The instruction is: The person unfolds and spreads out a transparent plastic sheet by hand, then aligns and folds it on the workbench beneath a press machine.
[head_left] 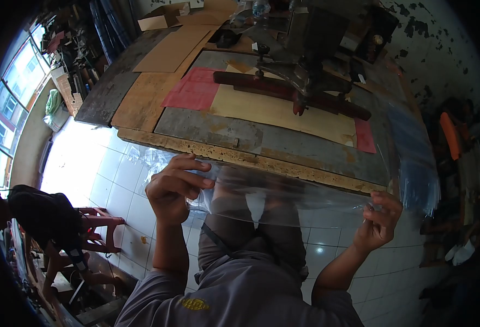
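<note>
A clear plastic sheet stretches between my two hands, just below the front edge of the worktable. My left hand is closed on its left part, with the fingers curled beside crumpled plastic. At the sheet's right end, my right hand pinches it near the table corner. Above the hands, a dark machine with a long red-brown bar stands over a yellow sheet and pink pieces on the grey tabletop.
The worn wooden table edge runs in front of me. Clear plastic sheets hang at the right side. Cardboard lies at the back left. A person in dark clothes sits at the left near a red stool.
</note>
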The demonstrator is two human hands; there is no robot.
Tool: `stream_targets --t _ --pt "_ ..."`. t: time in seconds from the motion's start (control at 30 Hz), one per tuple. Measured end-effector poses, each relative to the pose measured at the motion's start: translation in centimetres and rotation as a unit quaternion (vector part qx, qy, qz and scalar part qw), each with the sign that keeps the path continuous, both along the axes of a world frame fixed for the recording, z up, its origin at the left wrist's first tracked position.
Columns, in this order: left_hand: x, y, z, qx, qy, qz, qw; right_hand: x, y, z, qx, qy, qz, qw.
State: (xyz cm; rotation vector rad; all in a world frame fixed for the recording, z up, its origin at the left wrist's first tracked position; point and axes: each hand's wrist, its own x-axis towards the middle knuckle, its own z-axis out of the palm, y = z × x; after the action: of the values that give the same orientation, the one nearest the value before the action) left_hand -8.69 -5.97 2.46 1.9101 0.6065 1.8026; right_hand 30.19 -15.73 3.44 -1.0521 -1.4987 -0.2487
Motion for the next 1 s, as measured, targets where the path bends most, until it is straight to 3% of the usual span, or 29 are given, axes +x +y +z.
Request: stream_targets --t 0.1,0.17,0.23,0.3,0.47,0.53,0.63,0.67,0.73,0.77,0.83,0.9,1.0 --pt "0.3 0.3 -0.1 0.022 -0.005 -0.020 1.000 0.4 0.5 -0.4 -0.008 0.002 0.003 1.000" --pt "0.9 0.1 -0.1 -0.073 -0.101 -0.060 0.990 0.7 1.2 0.3 0.017 -0.056 0.002 0.998" --pt "1.8 0.7 -0.4 -0.107 -0.154 -0.083 0.979 0.8 2.2 0.7 -0.002 -0.022 0.098 0.995" --pt "2.8 1.3 -0.1 -0.217 -0.159 -0.083 0.960 1.4 2.7 -0.2 -0.058 0.108 0.274 0.954" --pt "6.1 3.0 -3.5 -0.359 -0.167 -0.056 0.917 1.9 3.5 0.1 -0.207 0.325 0.293 0.875" --pt "6.5 2.8 -4.6 -0.289 -0.096 0.045 0.951 1.5 4.3 0.5 -0.234 0.396 0.287 0.841" --pt "6.4 0.2 -4.8 -0.181 0.022 0.181 0.967 1.9 4.0 0.0 -0.168 0.590 0.249 0.749" --pt "6.5 -1.0 -4.5 -0.126 0.026 0.198 0.972 2.0 3.7 0.0 -0.127 0.596 0.273 0.745" --pt "6.2 -3.8 -6.0 -0.068 0.039 0.102 0.992 2.1 3.3 0.3 -0.043 0.603 0.320 0.730" --pt "5.6 -5.2 -8.0 -0.089 0.088 -0.012 0.992 2.5 2.9 -0.1 -0.026 0.567 0.375 0.733" --pt "6.0 -5.9 -6.9 -0.189 0.168 -0.161 0.954 1.6 2.4 -0.1 0.009 0.564 0.375 0.735" --pt "8.1 -6.4 -5.4 -0.345 0.226 -0.230 0.882 0.9 1.8 -0.1 0.022 0.542 0.398 0.740" --pt "10.3 -7.2 -5.7 -0.318 0.217 -0.207 0.899 -0.7 1.0 -0.2 0.068 0.546 0.412 0.726"
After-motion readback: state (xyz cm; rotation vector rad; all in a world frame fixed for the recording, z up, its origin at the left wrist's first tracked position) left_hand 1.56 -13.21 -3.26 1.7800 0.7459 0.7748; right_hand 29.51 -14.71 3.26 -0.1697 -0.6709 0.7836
